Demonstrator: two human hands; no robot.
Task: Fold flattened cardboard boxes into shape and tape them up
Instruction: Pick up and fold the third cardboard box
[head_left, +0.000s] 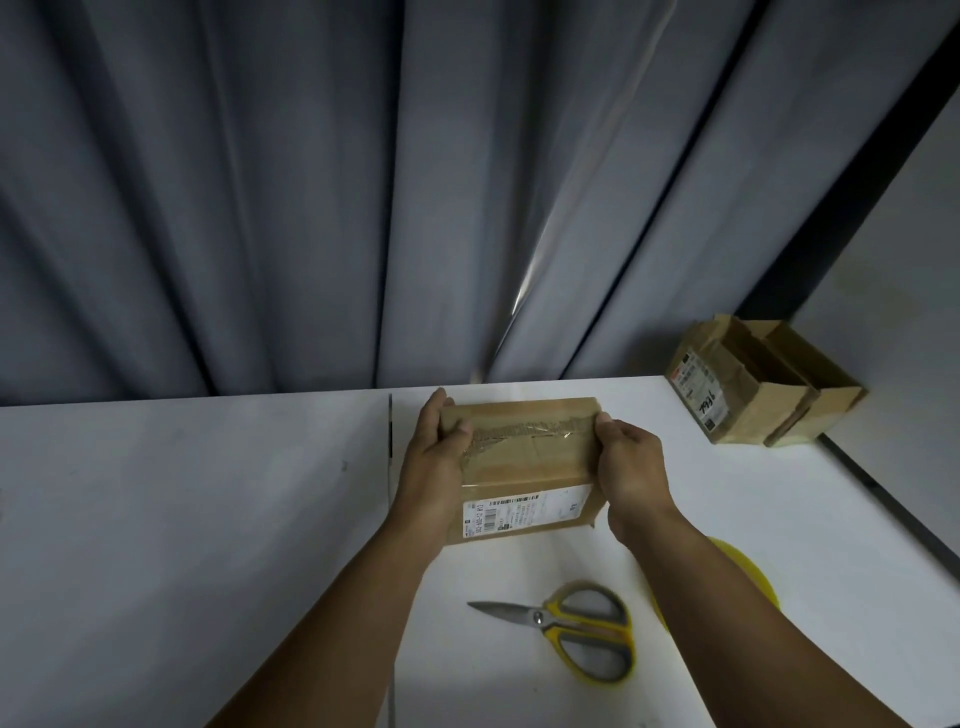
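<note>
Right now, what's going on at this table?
A person holds a brown cardboard box with a white label, left hand and right hand gripping its ends over the white table. Clear tape runs across its top. Yellow-handled steel scissors lie nearer the person, untouched. More cardboard boxes sit far right.

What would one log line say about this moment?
box: folded up, held | left hand: grips left end | right hand: grips right end | scissors: on table | other boxes: far right

Matt brown cardboard box (524, 457) with glossy clear tape (524, 431), paper label (519, 512), metal-bladed scissors (566, 626), smooth white table (208, 519)
</note>
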